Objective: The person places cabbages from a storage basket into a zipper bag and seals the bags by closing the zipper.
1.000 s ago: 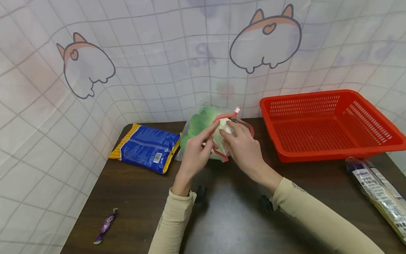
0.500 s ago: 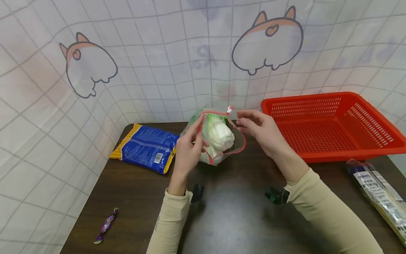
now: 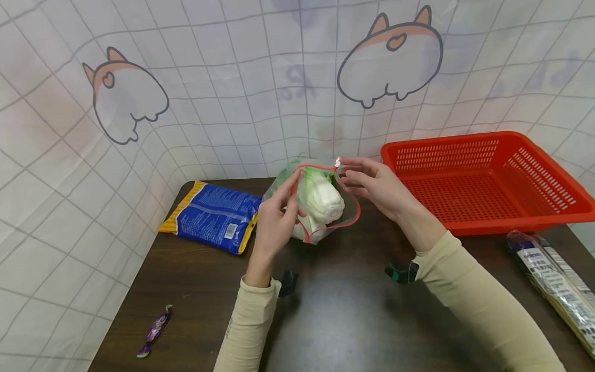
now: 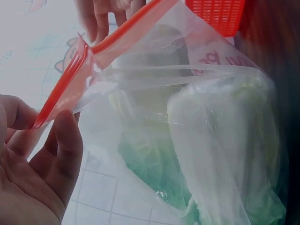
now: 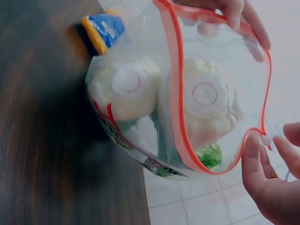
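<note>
A clear zip bag (image 3: 350, 223) with a red seal stands at the back middle of the table, its mouth spread wide. Two Chinese cabbages lie inside: the upper cabbage (image 3: 324, 201) shows its white cut end through the mouth, and the other cabbage (image 5: 126, 82) is beside it in the right wrist view. My left hand (image 3: 274, 222) pinches the left side of the red seal between thumb and fingers. At the seal's far corner, by the small white slider (image 5: 265, 139), my right hand (image 3: 383, 188) holds the bag's edge with its fingertips.
Left of the bag lies a blue and yellow packet (image 3: 216, 214). A red plastic basket (image 3: 465, 227) stands at the back right, with a long clear packet (image 3: 553, 279) before it. One purple wrapped candy (image 3: 155, 330) is at the front left. Behind the table hangs a checked cloth (image 3: 260, 103).
Both hands were together over the cabbage; the right hand then drew away to the right, uncovering the bag's mouth. It has since come slightly back left to the slider corner. The left hand stays on the seal.
</note>
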